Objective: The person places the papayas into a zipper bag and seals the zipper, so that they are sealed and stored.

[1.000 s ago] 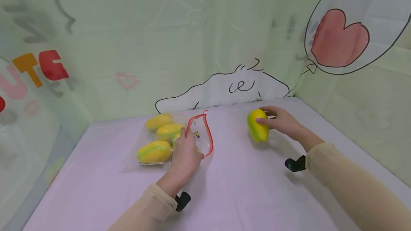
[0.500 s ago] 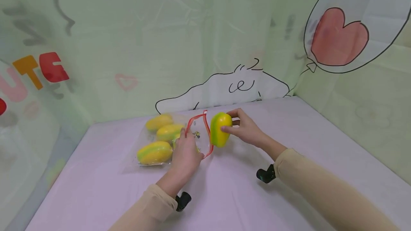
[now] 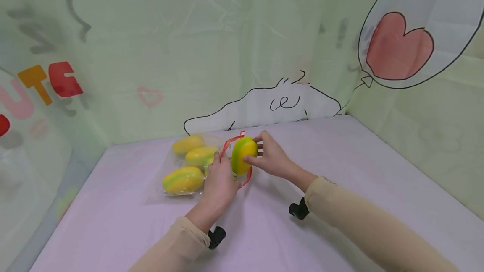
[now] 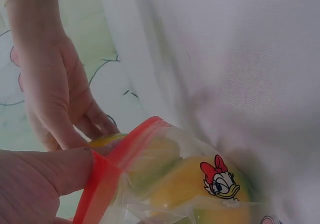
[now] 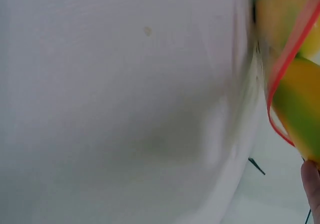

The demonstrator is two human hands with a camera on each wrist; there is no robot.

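Note:
My left hand (image 3: 220, 181) pinches the red-edged mouth of a clear plastic zip bag (image 3: 154, 194), holding it apart. In the left wrist view, its thumb lies at the red rim (image 4: 145, 133), and a cartoon duck is printed on the film. Several yellow-green mangoes (image 3: 184, 180) lie inside the bag, one partly hidden behind the left hand. My right hand (image 3: 274, 159) grips another mango (image 3: 243, 154) by its right side, fingers and thumb around it. That mango is at the bag's opening; the right wrist view shows its far end (image 5: 300, 103) within the red rim.
The bag rests on a table with a pale lilac cloth (image 3: 264, 230). Behind it hangs a light green printed curtain (image 3: 181, 53), continuing along both sides. Black wrist cameras (image 3: 298, 209) stick out below each beige sleeve (image 3: 351, 213).
The right hand has carried its mango leftward across the table, from well right of the bag to its mouth. The left hand and bag have stayed in place.

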